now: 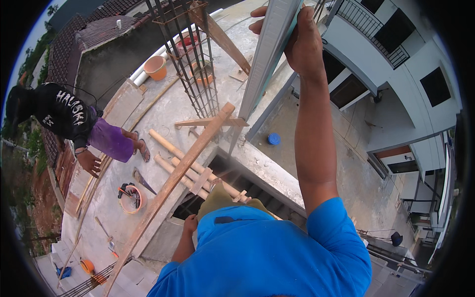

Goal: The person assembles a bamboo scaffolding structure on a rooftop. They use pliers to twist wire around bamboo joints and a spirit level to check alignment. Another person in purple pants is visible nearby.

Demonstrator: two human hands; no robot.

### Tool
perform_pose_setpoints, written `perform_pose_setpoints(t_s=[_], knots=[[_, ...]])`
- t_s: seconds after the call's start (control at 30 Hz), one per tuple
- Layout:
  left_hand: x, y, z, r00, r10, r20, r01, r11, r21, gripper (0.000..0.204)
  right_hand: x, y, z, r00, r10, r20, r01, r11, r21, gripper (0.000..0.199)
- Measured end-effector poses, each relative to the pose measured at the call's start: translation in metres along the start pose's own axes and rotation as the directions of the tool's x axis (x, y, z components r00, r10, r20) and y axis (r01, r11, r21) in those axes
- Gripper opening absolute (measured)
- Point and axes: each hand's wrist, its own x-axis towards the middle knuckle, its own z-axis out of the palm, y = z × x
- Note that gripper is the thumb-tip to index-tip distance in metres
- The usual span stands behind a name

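overhead, right hand gripping metal bar, seemingly

Long grey metal channel, ribbed, dull sheen, gripped by right hand. Beside the channel: dark steel rebar cage, rough, matt. Below the cage: pale raw timber plank and round wooden poles, unfinished. Grey concrete slab, rough, dusty. Blue cloth shirt, matt.

no packages, labels, signs or screens anywhere on this rooftop building site
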Motion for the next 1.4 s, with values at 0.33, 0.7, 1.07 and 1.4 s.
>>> perform_pose_setpoints(t_s=[0.33,0.7,1.07,1.4], knots=[[0.041,0.058,-0.080,0.992,-0.120,0.029,0.122,0.985,-0.121,0.047,0.000,-0.003,0.063,0.925,-0.178,-0.335,0.180,0.983,-0.025,0.066],[0.077,0.065,-0.067,0.973,0.167,0.160,-0.163,0.986,-0.038,0.045,-0.129,-0.033,-0.048,0.815,-0.334,-0.474,-0.076,0.749,-0.658,0.070],[0.066,0.143,-0.030,0.858,0.181,0.481,-0.343,0.899,0.273,0.040,-0.526,-0.107,-0.065,0.143,0.369,-0.918,-0.963,0.267,-0.043,0.093],[0.015,0.216,0.122,0.745,0.459,0.484,-0.646,0.677,0.352,0.042,-0.806,-0.129,0.072,-0.480,0.729,-0.488,-0.873,-0.451,0.186,0.089]])
